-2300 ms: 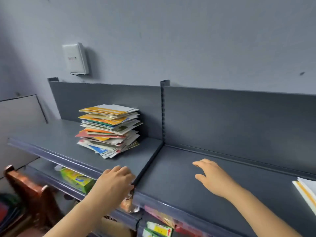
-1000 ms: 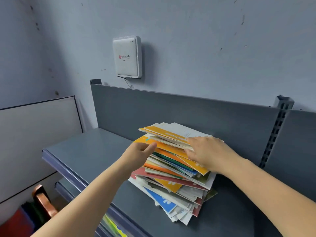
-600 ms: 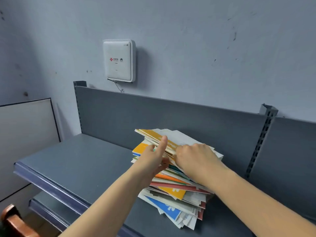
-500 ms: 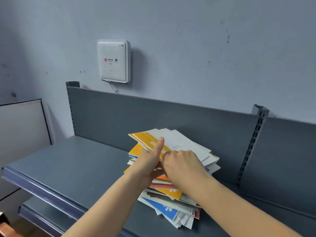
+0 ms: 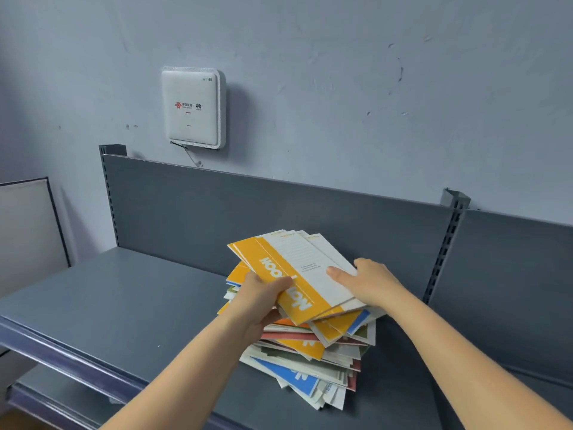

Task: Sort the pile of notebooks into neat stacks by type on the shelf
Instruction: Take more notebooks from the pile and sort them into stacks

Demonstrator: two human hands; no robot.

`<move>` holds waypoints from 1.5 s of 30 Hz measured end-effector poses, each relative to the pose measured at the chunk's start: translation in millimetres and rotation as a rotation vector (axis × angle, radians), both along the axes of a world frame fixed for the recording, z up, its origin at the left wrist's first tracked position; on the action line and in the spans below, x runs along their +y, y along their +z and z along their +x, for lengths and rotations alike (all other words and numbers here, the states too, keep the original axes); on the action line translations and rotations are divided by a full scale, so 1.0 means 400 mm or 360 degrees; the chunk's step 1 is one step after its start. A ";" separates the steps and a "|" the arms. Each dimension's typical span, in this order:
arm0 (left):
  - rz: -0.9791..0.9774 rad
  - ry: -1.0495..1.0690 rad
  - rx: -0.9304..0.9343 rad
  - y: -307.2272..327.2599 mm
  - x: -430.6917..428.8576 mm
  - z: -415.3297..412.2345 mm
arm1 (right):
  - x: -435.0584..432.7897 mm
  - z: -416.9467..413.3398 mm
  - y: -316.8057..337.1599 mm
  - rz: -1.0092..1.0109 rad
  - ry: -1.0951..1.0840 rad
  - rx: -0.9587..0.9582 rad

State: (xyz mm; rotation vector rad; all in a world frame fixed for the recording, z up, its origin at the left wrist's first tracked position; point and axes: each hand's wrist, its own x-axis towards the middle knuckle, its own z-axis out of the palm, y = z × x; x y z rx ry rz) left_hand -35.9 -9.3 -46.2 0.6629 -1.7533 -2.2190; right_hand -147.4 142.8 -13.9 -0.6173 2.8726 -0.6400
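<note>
A messy pile of notebooks [image 5: 307, 364] in yellow, blue, red and white sits on the grey shelf [image 5: 130, 308], close to its back panel. Above the pile, a small bundle of yellow-and-white notebooks [image 5: 297, 271] is lifted and tilted. My left hand [image 5: 260, 302] grips the bundle's near left edge, thumb on top over the yellow band. My right hand [image 5: 369, 282] holds the bundle's right edge, fingers spread flat on the white cover. The lower notebooks are partly hidden under the bundle.
A white wall-mounted router box [image 5: 192, 108] hangs above the shelf's back panel [image 5: 248, 206]. A slotted upright post [image 5: 446, 243] divides this shelf bay from the bay on the right. A lower shelf edge [image 5: 46, 398] shows at the bottom left.
Both hands have parted the top yellow-and-white notebooks from the pile and raised them; the right hand has shifted from the middle to the bundle's right edge.
</note>
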 end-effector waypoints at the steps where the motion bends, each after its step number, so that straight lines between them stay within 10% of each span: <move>1: -0.0019 -0.0016 -0.0010 -0.001 -0.008 0.003 | 0.001 0.005 0.002 -0.0015 -0.0025 0.0035; 8: -0.0093 -0.0159 -0.0095 0.008 -0.043 0.010 | 0.025 0.015 0.000 -0.0740 -0.0057 -0.0698; 15: -0.0393 -0.0181 -0.0173 0.030 -0.059 0.020 | 0.027 0.037 -0.002 -0.1118 0.0021 -0.0819; 30: -0.0934 -0.0107 0.0746 0.143 0.117 0.073 | 0.200 0.156 0.070 -0.1581 -0.0024 -0.0034; 45: -0.0706 -0.0663 0.0652 -0.174 0.785 -0.137 | 0.879 0.101 -0.235 -0.1455 -0.0766 0.0050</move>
